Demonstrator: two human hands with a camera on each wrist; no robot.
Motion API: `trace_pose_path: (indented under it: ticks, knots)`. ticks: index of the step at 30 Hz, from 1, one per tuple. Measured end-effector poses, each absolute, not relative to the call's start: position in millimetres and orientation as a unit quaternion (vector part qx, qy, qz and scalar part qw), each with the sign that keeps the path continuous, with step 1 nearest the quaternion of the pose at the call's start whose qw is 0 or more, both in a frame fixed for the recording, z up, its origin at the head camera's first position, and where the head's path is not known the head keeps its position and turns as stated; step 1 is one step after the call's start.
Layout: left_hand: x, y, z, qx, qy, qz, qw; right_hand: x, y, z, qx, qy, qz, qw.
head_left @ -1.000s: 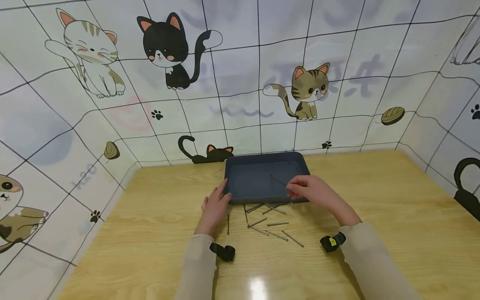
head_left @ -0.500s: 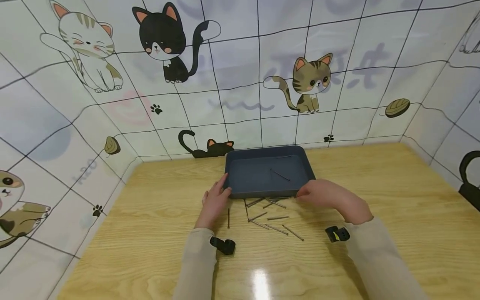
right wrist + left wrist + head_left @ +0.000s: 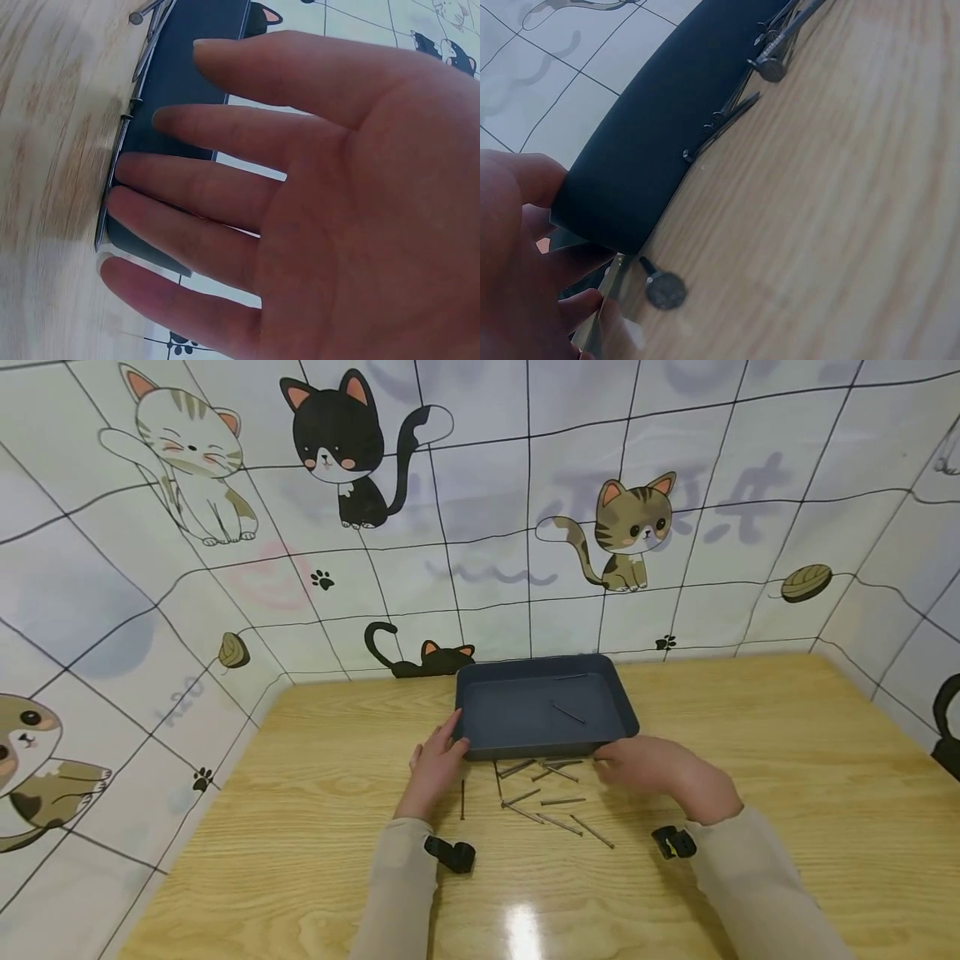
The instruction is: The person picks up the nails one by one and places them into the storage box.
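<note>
While left hand grips tray corner, right hand fingers straight, nails beside them

Long beige sleeves down both forearms at the lower middle of the head view, bare left hand and right hand, and a small black strapped device at each wrist, the right one yellow-marked.
</note>
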State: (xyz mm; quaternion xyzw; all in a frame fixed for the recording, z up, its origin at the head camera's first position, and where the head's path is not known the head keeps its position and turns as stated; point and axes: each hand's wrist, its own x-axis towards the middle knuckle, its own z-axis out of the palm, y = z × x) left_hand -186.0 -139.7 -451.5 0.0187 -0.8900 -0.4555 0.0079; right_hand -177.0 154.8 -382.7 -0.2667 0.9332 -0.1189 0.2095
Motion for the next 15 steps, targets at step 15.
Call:
trace_pose_path:
  ticks: [15]
  knots:
    - [-185.1,-138.7,-450.4,0.017,-0.894,-0.448,0.009,-168.2,148.3,-383.5,-0.261,0.950,-0.086,0.149]
